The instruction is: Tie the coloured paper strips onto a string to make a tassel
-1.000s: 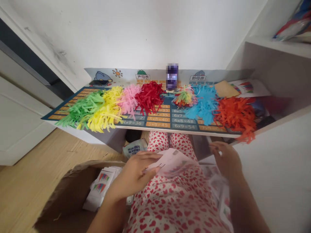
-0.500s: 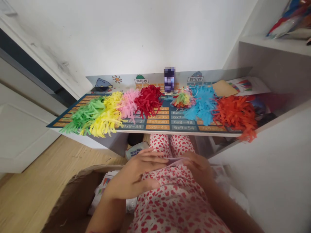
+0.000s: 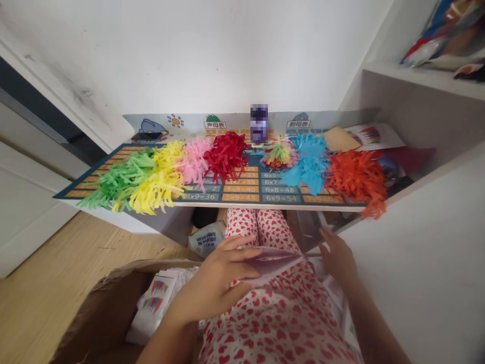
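Note:
A thin, see-through pinkish plastic bag or sheet (image 3: pixel 282 260) lies across my lap, over the heart-patterned clothes (image 3: pixel 273 323). My left hand (image 3: pixel 223 275) rests against its left side, palm down, fingers stretched and spread. To the right of my lap, apart from the sheet, is my right hand (image 3: pixel 338 258), its fingers apart and nothing visible in it. Fringed paper bundles lie along the desk (image 3: pixel 204 203): green (image 3: pixel 127 174), yellow (image 3: pixel 159 182), pink (image 3: pixel 197 159), dark red (image 3: pixel 227 155), a small multicoloured one (image 3: pixel 280 154), blue (image 3: pixel 308 162) and orange-red (image 3: pixel 358 177).
A cardboard box (image 3: pixel 91 313) at lower left holds printed cards (image 3: pixel 155 298) and clear plastic. A phone-like screen (image 3: pixel 259 124) stands against the wall; a dark phone (image 3: pixel 147 136) lies at the desk's left. Shelving (image 3: pixel 424 81) rises at right, and a bag (image 3: pixel 206 238) sits under the desk.
My right hand has left the plastic sheet and moved right, its fingers opening. More of the sheet shows on my lap. My left hand stays by it, and the view has shifted slightly.

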The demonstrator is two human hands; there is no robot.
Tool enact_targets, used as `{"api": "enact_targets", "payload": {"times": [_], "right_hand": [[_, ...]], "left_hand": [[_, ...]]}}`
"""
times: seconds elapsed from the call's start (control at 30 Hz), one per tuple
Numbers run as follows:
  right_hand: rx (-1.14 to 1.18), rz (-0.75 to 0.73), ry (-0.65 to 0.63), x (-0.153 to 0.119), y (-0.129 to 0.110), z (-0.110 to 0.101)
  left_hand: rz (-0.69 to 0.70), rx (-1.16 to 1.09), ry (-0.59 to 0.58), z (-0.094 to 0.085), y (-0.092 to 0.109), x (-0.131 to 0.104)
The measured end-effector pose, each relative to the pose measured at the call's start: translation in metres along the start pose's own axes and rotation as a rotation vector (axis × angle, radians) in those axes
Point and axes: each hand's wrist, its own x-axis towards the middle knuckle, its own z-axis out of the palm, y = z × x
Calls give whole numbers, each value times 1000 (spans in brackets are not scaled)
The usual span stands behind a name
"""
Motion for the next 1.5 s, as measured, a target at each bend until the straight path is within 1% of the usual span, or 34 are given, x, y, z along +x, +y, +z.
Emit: {"api": "enact_targets", "payload": {"times": [0.03,0.1,0.17,0.2,0.23,0.3,0.37,0.43,0.47,0.5,0.53,0.6,0.63,0.7,0.77,0.83,0.9,0.97,1.07,1.13,1.2,1.33,1.5], "right_hand": [[10,-4,-14,0,-2,0],[109,21,-21,-1,-17,-4],[293,53,-24,0,-41,-11],[412,50,-49,2,-54,-16],[531,29,-102,7,-68,-22],[705,-78,-288,24,-95,-33],[743,-245,-544,47,-120,-44],[652,-390,-824,70,-146,-54],[557,-465,-929,80,-158,-58],[439,-535,-989,88,-169,-61],[310,-601,-1007,94,-179,-64],[90,-691,-964,100,-194,-68],[26,-710,-937,101,-199,-69],[-6,-721,-914,100,-204,-69],[13,-726,-904,97,-205,-67],[20,-733,-893,96,-203,-65],[12,-729,-889,96,-202,-62],[2,-720,-884,96,-201,-59],[-2,-713,-867,98,-199,-57],[19,-712,-875,98,-198,-57],[48,-707,-891,99,-197,-58],[96,-705,-889,97,-197,-59],[119,-700,-923,94,-198,-61]], "left_hand": [[5,-1,1,1,0,1],[10,-4,7,4,0,3],[13,-19,44,7,0,4],[17,-26,61,8,0,5],[21,-31,70,9,0,6],[24,-31,71,11,2,9],[24,-25,49,11,5,13],[21,-23,24,11,9,17],[18,-26,17,10,11,19],[13,-33,16,10,13,21],[7,-52,21,9,13,22],[5,-159,27,6,11,23],[-1,-255,36,4,8,23],[-53,-469,70,1,-1,24],[-153,-580,78,-2,-11,28],[-245,-524,63,-7,-20,36],[-263,-391,19,-12,-25,47],[-217,-270,-65,-20,-26,59],[-110,-146,-271,-32,-26,74],[-74,-98,-355,-37,-28,81],[-72,-93,-397,-39,-30,85],[-106,-196,-459,-38,-36,89],[-187,-335,-487,-33,-41,89]]}}
